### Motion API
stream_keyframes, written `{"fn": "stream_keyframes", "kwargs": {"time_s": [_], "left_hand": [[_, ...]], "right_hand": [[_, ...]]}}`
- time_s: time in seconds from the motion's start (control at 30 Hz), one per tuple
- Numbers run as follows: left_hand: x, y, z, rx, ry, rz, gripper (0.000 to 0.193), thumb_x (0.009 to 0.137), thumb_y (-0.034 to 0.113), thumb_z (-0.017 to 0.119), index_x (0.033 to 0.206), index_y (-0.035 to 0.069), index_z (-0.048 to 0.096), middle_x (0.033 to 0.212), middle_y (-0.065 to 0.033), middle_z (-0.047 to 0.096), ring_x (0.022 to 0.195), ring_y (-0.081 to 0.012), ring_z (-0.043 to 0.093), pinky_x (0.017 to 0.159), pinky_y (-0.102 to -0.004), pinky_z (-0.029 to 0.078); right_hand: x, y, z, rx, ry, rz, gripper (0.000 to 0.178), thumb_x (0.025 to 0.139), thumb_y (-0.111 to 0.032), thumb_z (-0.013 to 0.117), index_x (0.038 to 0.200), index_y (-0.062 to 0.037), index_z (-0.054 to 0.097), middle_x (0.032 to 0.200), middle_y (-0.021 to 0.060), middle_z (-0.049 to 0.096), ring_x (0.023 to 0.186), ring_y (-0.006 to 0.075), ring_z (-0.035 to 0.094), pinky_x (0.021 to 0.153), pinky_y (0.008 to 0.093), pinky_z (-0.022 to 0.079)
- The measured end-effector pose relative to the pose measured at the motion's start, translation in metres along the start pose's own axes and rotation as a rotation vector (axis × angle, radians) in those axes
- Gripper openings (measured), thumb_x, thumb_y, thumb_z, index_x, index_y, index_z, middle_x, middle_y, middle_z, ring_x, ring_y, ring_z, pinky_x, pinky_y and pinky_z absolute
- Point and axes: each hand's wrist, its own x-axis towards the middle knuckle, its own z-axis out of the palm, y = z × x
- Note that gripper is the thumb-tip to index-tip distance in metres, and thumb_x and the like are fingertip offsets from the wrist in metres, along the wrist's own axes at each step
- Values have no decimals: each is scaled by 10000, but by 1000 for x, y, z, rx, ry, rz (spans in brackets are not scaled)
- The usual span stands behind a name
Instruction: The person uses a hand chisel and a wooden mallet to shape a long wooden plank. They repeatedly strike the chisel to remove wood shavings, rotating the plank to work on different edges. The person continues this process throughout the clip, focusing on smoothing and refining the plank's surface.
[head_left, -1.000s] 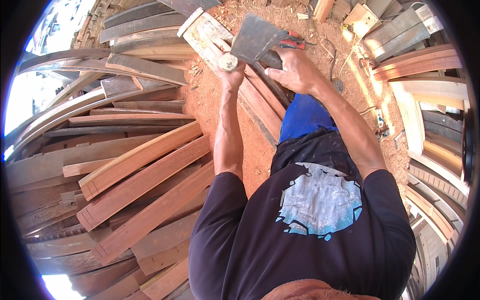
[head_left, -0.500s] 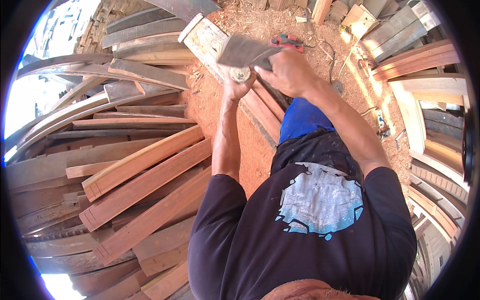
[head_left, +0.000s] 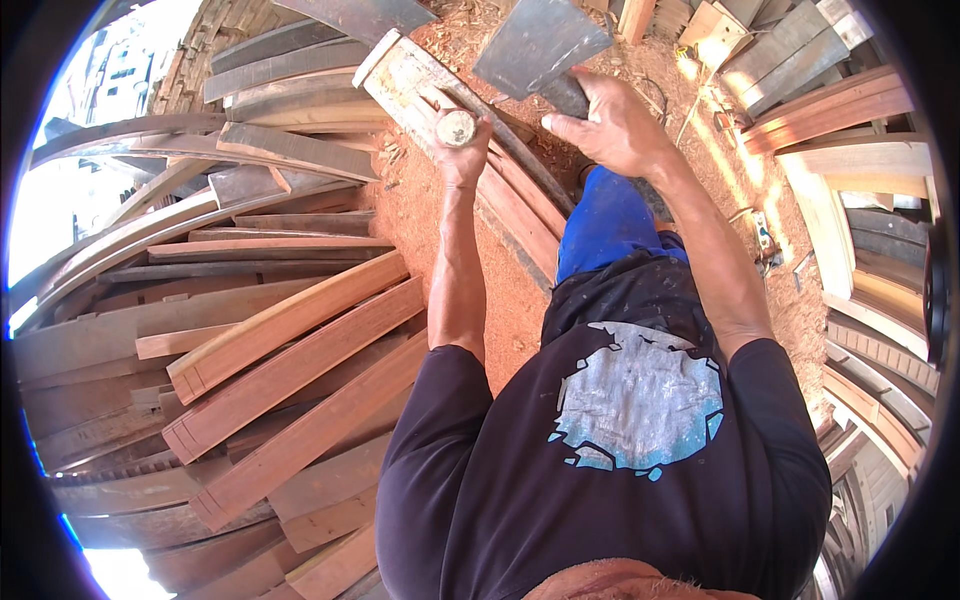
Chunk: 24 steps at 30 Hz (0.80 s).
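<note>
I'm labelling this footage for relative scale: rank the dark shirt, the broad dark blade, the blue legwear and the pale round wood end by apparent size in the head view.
1. Dark shirt
2. Blue legwear and broad dark blade: too alike to rank
3. Pale round wood end

Place: woodworking shop, very bright along the left edge
Underfoot: reddish sawdust (head_left: pixel 515 310), scattered wood chips (head_left: pixel 393 152)
Left side: cut planks (head_left: pixel 300 365), many, overlapping in stacks
Right side: more timbers (head_left: pixel 830 115), piled
Tool: broad flat-bladed hand tool (head_left: pixel 540 48), metal, above the work area
</note>
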Motion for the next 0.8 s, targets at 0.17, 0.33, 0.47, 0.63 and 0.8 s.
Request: {"fn": "stream_keyframes", "kwargs": {"time_s": [0.17, 0.33, 0.47, 0.63, 0.8], "left_hand": [[11, 7, -5, 28, -182, 45, 213, 809, 19, 787, 960, 73, 647, 801, 30, 655, 736, -86, 596, 724, -269, 521], [4, 8, -14, 70, -329, 31, 303, 772, 70, 830, 988, 73, 619, 877, -20, 657, 830, -140, 631, 784, -316, 545], [-15, 11, -7, 46, -338, 75, 262, 751, -4, 791, 903, 99, 604, 866, -10, 658, 836, -135, 632, 782, -310, 532], [-30, 27, -4, 90, -348, 261, 351, 818, 119, 792, 1127, 44, 643, 1112, -83, 697, 1009, -192, 663, 902, -349, 539], [-27, -2, 1, -484, -117, -272, 347, 836, 115, 786, 1148, 58, 647, 1100, -95, 684, 970, -179, 671, 819, -339, 573]], "right_hand": [[-10, -34, -18, 39, 157, -48, 314, 932, -116, 734, 1224, -14, 680, 1141, 80, 745, 1018, 162, 673, 938, 333, 522], [-13, -44, -19, 65, 248, -173, 389, 921, -226, 752, 1244, -26, 669, 1062, 177, 748, 939, 272, 711, 867, 386, 544], [-15, -54, -6, 0, 280, -210, 336, 930, -252, 728, 1176, -27, 683, 986, 174, 752, 876, 312, 725, 820, 409, 559], [6, -10, 39, -423, -211, 98, 324, 921, -249, 700, 1151, -23, 672, 918, 212, 731, 843, 374, 715, 774, 482, 556], [-2, 28, 47, -250, -58, -91, 346, 890, -231, 707, 1143, 0, 659, 927, 213, 719, 883, 381, 708, 791, 489, 546]]}}
